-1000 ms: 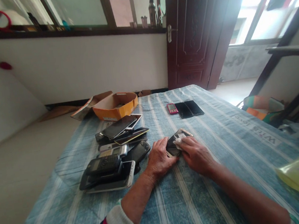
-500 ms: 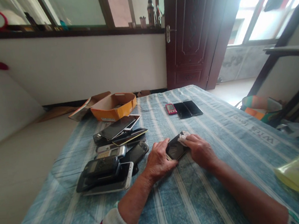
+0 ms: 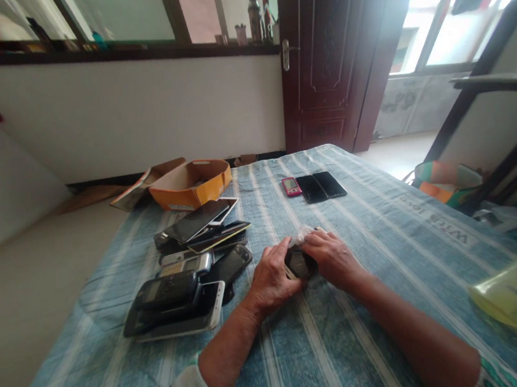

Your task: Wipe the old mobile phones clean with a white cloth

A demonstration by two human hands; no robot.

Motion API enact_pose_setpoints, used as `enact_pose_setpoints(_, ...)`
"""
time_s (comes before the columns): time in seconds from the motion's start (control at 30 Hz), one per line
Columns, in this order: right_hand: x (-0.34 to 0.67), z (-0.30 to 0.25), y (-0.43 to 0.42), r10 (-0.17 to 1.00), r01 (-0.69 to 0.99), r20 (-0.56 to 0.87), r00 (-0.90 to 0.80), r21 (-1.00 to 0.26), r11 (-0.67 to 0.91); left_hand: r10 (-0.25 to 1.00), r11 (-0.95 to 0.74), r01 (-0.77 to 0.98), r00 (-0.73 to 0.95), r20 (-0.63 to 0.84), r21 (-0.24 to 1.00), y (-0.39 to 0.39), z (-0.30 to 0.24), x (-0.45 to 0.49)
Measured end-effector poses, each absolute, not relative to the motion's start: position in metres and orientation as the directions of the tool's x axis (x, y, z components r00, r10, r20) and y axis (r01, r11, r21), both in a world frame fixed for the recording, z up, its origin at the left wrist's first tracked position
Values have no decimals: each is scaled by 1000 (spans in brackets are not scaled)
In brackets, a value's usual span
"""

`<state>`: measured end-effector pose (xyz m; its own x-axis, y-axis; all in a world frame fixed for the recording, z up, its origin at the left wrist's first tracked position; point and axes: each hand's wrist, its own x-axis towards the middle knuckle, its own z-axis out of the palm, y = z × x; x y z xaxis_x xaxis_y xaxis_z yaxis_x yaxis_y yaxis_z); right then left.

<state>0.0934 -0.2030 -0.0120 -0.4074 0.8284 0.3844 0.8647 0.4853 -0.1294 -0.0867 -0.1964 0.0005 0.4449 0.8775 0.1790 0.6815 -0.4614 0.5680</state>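
My left hand (image 3: 274,277) grips the left side of a dark-screened mobile phone (image 3: 301,264), thumb at the near edge and fingers at the far edge. Pressed against the far end of its screen is a crumpled white tissue (image 3: 300,236), held under the bent fingers of my right hand (image 3: 332,256). Part of the phone is hidden by both hands. Left of my left hand lies a heap of old phones, with a black handset (image 3: 170,294) on top of a white-edged one (image 3: 218,305).
An orange cardboard box (image 3: 193,191) stands open at the far left of the cloth-covered table (image 3: 376,341). Farther back lie a small red phone (image 3: 291,186) and two black phones (image 3: 321,185) side by side. A yellow translucent object (image 3: 511,293) is at the right.
My right hand has slid the tissue leftward along the phone's far end, closer to my left hand. My left hand keeps its hold. The whole view has shifted slightly.
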Motion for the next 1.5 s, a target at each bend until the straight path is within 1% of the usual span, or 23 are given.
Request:
enact_pose_setpoints(0.1, 107, -11, -197, 895, 923, 341, -289, -147, 354, 878, -456, 673, 448, 170, 582, -198, 3, -86)
enact_pose_setpoints(0.17, 112, -11, -196, 918, 947, 326, -226, -146, 285, 878, -452, 668, 449, 165, 591, -199, 3, -85)
enact_pose_setpoints(0.27, 113, -13, -196, 920, 955, 331, -210, -132, 265, 881, -444, 663, 446, 159, 603, -199, 3, -85)
enact_pose_setpoints(0.37, 106, -15, -200, 901, 944, 361, -243, -126, 305, 892, -418, 650, 427, 150, 634, -197, 1, -86)
enact_pose_setpoints(0.43, 98, -16, -204, 876, 923, 383, -292, -128, 364, 901, -388, 626, 413, 135, 676, -196, 0, -88)
enact_pose_setpoints(0.6, 77, -13, -216, 813, 847, 392, -430, -137, 514, 910, -285, 475, 408, 79, 833, -191, -1, -93)
enact_pose_setpoints(0.8, 68, -6, -226, 764, 789, 389, -514, -135, 599, 944, -151, 341, 327, 34, 928, -180, -5, -98)
enact_pose_setpoints(0.87, 67, -4, -230, 750, 779, 382, -539, -113, 617, 956, -130, 358, 292, 22, 924, -177, -8, -99)
enact_pose_setpoints(0.97, 61, -3, -241, 731, 771, 376, -569, -67, 634, 960, -170, 428, 277, 50, 888, -176, -12, -99)
enact_pose_setpoints(1.1, 51, -8, -255, 733, 792, 378, -566, 3, 610, 954, -194, 453, 293, 60, 870, -178, -14, -98)
enact_pose_setpoints(1.2, 46, -12, -260, 738, 808, 386, -553, 31, 589, 952, -214, 477, 298, 72, 853, -179, -11, -98)
enact_pose_setpoints(1.33, 46, -13, -260, 738, 812, 405, -539, 17, 584, 952, -235, 519, 295, 86, 822, -180, -8, -96)
enact_pose_setpoints(1.5, 53, -7, -255, 750, 801, 400, -527, -59, 595, 948, -260, 553, 302, 101, 791, -181, -7, -95)
